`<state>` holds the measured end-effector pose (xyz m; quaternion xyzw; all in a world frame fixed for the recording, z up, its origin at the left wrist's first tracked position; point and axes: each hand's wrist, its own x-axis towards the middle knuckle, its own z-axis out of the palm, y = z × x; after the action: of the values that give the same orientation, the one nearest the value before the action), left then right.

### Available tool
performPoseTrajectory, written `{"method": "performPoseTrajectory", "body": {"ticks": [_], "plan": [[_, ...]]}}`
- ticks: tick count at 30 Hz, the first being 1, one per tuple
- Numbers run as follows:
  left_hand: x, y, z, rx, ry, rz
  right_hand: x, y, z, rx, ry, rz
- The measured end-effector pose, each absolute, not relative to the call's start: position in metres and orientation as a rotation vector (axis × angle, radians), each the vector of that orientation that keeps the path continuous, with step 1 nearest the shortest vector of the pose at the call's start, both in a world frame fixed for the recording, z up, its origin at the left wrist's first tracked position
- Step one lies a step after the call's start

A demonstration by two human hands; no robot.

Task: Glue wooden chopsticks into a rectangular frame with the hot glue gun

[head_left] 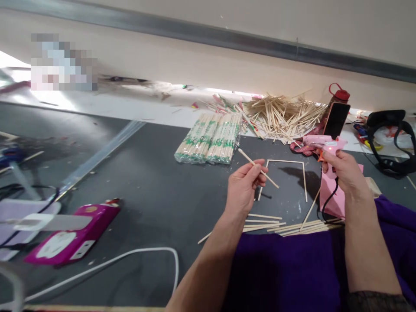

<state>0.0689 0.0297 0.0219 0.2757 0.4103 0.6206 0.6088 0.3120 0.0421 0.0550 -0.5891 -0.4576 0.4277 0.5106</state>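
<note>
My left hand (242,188) pinches a thin wooden stick (256,167) between thumb and fingers, held slanted above the dark tabletop. My right hand (344,171) grips a pink glue gun (321,143), its nozzle pointing left and its black cord hanging down. Between the hands a three-sided frame of glued sticks (302,171) stands on the table. Several loose sticks (286,225) lie just in front of me, beside a purple cloth (292,273).
Wrapped bundles of sticks (209,138) and a loose pile of sticks (282,115) lie at the back. A black phone (336,119) stands propped by a red-capped bottle (339,93). A pink box (73,236) and white cable (130,258) lie left. Black headgear (390,136) sits right.
</note>
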Motion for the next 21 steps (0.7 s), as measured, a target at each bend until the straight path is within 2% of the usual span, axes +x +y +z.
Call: {"method": "performPoseTrajectory", "body": {"ticks": [7,14,21], "plan": [[0.066,0.034,0.021,0.606,0.953,1.463,0.334,0.022,0.054,-1.508,-1.032,1.151],[0.068,0.034,0.019,0.640,0.972,1.434,0.371,0.000,0.042,-1.540,-0.688,0.967],[0.071,0.034,0.022,0.640,1.010,1.427,0.376,-0.006,0.021,-1.418,-0.598,1.046]]}}
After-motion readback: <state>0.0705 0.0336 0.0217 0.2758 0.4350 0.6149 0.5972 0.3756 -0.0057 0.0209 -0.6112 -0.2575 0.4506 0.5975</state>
